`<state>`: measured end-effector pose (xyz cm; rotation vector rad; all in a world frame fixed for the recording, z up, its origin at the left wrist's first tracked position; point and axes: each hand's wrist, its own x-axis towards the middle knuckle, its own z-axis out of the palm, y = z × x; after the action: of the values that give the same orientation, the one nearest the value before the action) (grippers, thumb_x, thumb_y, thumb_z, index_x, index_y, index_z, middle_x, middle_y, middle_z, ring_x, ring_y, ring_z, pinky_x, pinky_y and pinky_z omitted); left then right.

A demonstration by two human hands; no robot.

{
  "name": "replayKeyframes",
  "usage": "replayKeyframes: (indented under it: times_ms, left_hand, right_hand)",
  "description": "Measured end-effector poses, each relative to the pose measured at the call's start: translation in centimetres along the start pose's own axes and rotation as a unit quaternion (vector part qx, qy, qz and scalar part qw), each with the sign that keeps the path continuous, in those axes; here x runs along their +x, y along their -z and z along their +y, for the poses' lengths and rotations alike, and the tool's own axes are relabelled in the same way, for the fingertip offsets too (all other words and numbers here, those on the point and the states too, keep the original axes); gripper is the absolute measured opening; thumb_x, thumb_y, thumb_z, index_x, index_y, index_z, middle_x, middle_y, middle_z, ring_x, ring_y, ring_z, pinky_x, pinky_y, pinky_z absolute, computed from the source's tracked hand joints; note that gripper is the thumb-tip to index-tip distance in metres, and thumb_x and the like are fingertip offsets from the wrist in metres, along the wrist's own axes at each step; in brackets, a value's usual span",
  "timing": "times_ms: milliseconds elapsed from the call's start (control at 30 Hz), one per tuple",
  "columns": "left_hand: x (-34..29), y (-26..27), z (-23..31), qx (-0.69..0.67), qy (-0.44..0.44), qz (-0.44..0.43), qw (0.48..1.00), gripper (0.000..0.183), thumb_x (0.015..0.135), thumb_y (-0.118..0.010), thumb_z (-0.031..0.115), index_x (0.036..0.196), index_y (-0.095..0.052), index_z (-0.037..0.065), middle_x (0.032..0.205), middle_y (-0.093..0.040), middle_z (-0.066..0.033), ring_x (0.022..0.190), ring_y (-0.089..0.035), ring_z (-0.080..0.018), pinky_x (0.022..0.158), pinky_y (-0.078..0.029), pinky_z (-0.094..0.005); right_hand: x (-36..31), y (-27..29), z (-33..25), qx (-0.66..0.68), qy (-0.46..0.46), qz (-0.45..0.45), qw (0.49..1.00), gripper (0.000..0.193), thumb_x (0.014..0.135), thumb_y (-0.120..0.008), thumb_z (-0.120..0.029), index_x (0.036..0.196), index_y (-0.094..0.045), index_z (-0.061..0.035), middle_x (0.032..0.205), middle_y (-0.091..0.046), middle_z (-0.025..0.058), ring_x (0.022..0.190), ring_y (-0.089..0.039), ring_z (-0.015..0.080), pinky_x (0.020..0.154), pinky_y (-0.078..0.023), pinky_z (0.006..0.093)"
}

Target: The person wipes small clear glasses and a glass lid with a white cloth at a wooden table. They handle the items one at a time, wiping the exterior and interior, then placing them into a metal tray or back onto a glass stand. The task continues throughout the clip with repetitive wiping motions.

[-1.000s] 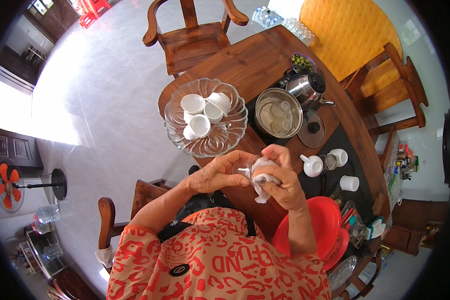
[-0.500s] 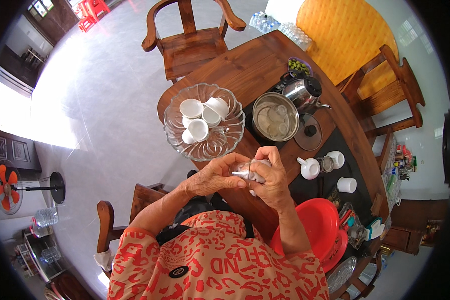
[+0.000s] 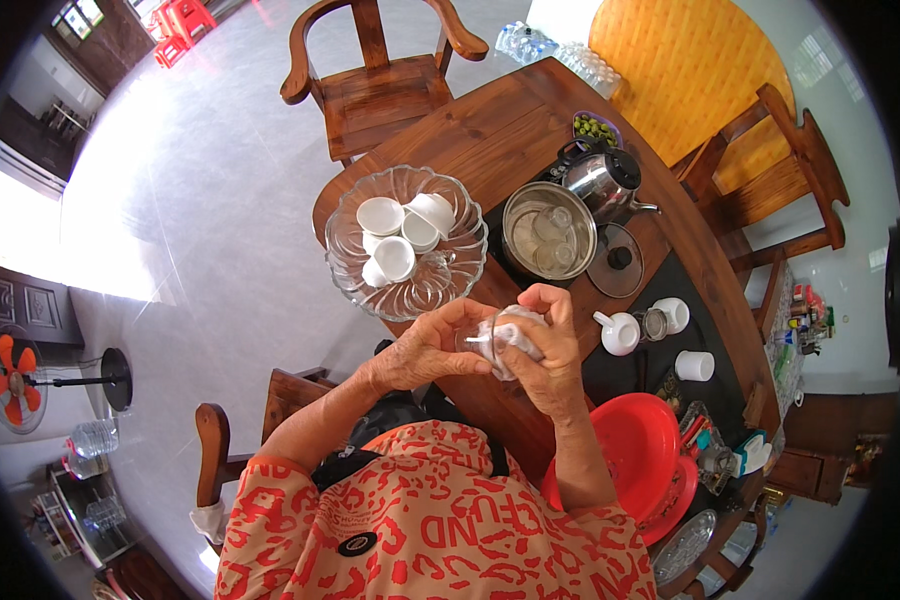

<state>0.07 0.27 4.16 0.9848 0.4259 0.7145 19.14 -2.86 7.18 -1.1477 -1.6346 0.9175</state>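
Gripping glass (image 3: pixel 478 341) round its side, left hand (image 3: pixel 432 350); right hand (image 3: pixel 553 358) closed on soft cloth (image 3: pixel 525 328) against it; probably light, slick, breakable, best held by the wall.

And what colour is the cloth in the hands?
The cloth looks white; it shows best in the head view.

Head camera: worn by the person, facing steeply down, wide fisheye
Shirt (image 3: pixel 410 505): nearest, 6 o'clock
Desk (image 3: pixel 495 130): close, about 2 o'clock
Fan (image 3: pixel 10 380): far, about 9 o'clock
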Motion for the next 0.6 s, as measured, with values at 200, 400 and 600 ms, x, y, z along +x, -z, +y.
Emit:
replayKeyframes:
  times_ms: [200, 400, 600]
  left_hand:
    - [0.0, -0.1, 0.5, 0.001, 0.040, -0.015, 0.999, 0.053, 0.081, -0.072, 0.001, 0.127, -0.044, 0.001, 0.118, -0.054, -0.0062, 0.108, -0.052, -0.0117, 0.095, -0.046, -0.0290]
    - [-0.1, 0.0, -0.4, -0.029, 0.045, -0.035, 0.998, 0.058, 0.080, -0.073, -0.001, 0.129, -0.043, 0.004, 0.117, -0.054, -0.0061, 0.108, -0.053, -0.0123, 0.093, -0.047, -0.0289]
    - [-0.2, 0.0, 0.8, 0.019, 0.039, -0.037, 0.998, 0.056, 0.089, -0.067, 0.018, 0.136, -0.036, 0.011, 0.103, -0.061, -0.0042, 0.096, -0.057, -0.0112, 0.080, -0.047, -0.0242]
  right_hand:
    - [-0.7, 0.8, 1.0, 0.021, -0.053, -0.154, 0.986, 0.038, 0.071, -0.063, 0.000, 0.109, -0.066, -0.0037, 0.124, -0.033, 0.0111, 0.112, -0.041, 0.0245, 0.093, -0.042, 0.0359]
    - [-1.2, 2.4, 1.0, 0.062, -0.042, -0.222, 0.972, 0.037, 0.071, -0.062, -0.003, 0.108, -0.065, -0.0039, 0.128, -0.034, 0.0107, 0.119, -0.039, 0.0254, 0.097, -0.039, 0.0371]
    - [-1.9, 2.0, 1.6, 0.289, -0.121, -0.078, 0.947, 0.024, 0.080, -0.063, -0.006, 0.103, -0.062, 0.0003, 0.120, -0.051, 0.0122, 0.107, -0.051, 0.0172, 0.090, -0.042, 0.0284]
